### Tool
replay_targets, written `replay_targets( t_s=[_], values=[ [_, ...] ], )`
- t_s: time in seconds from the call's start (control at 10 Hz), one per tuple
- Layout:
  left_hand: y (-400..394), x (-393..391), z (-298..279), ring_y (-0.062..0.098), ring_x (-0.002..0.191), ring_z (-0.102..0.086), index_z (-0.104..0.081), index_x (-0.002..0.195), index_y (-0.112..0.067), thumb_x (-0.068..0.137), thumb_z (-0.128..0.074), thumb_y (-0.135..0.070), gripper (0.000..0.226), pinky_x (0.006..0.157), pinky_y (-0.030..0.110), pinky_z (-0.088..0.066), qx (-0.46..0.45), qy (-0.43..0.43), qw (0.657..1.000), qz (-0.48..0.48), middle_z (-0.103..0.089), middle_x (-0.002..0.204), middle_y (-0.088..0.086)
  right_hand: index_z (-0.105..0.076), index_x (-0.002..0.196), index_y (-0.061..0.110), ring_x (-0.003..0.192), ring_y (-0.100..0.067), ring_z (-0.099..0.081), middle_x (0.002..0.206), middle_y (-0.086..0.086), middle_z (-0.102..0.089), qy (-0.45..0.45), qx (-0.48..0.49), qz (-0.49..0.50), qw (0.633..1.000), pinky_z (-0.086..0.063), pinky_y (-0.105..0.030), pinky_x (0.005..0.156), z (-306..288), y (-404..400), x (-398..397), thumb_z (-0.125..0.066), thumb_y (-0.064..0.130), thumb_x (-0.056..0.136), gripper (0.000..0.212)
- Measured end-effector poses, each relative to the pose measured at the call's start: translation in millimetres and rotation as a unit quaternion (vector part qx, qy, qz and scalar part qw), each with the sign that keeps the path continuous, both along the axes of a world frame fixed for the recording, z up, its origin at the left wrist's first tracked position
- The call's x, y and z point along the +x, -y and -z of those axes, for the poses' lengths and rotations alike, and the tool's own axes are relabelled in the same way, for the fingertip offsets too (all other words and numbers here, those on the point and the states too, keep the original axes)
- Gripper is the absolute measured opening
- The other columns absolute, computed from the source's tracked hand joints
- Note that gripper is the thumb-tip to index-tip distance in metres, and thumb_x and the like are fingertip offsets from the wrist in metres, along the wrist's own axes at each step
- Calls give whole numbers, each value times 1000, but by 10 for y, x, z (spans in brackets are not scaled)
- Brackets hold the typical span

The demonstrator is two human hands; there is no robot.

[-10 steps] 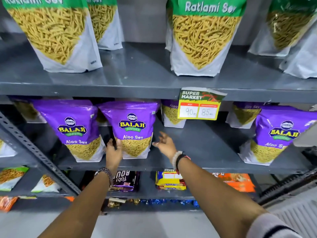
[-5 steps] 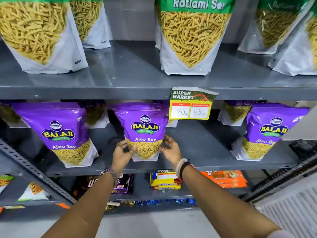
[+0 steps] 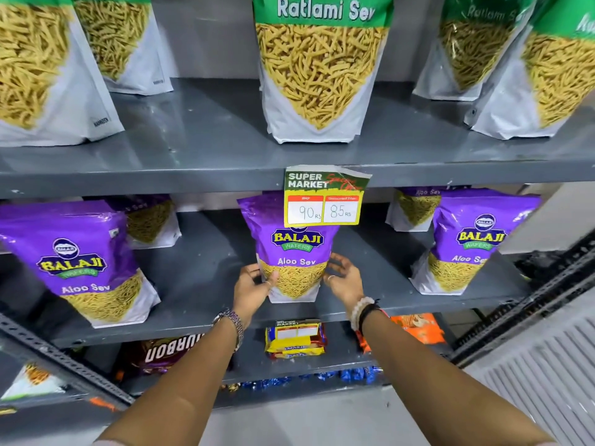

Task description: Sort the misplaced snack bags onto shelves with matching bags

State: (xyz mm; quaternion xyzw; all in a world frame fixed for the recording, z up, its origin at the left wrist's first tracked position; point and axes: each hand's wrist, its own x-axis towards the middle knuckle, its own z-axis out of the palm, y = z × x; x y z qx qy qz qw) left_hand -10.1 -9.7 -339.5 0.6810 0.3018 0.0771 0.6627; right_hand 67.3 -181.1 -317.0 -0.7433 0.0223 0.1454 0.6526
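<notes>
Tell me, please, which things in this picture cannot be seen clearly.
- Centre Aloo Sev bag, head view: price tag covers its top.
- Rear purple bags: upper shelf edge hides their tops.
- Blue packets, bottom: too small to read.
- Left hand, right hand: grip firmness unclear.

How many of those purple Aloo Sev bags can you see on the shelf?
5: front left, back left, centre one held between both hands, back right, front right. More may hide behind them.
</notes>
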Motion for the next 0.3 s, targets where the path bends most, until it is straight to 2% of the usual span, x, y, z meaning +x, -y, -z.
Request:
replay_targets(
  t_s=[0.2, 0.3],
  values=[
    [21, -14, -33, 29, 111, -62, -53, 118, -6, 76, -72, -27, 51, 98, 52, -50, 7, -11, 1000, 9, -65, 119, 17, -50, 123, -2, 103, -24, -57, 110, -11, -59, 1, 8, -9, 1000, -51, -45, 90, 7, -4, 16, -60, -12, 78, 47],
    [82, -11, -80, 28, 112, -61, -49, 121, -5, 81, -66, -27, 49, 99, 48, -50, 43, -5, 999, -8, -64, 121, 13, -49, 125, 0, 116, -29, -57, 124, -16, -60, 12, -2, -8, 1000, -49, -47, 97, 22, -1, 21, -60, -10, 80, 48]
  ],
)
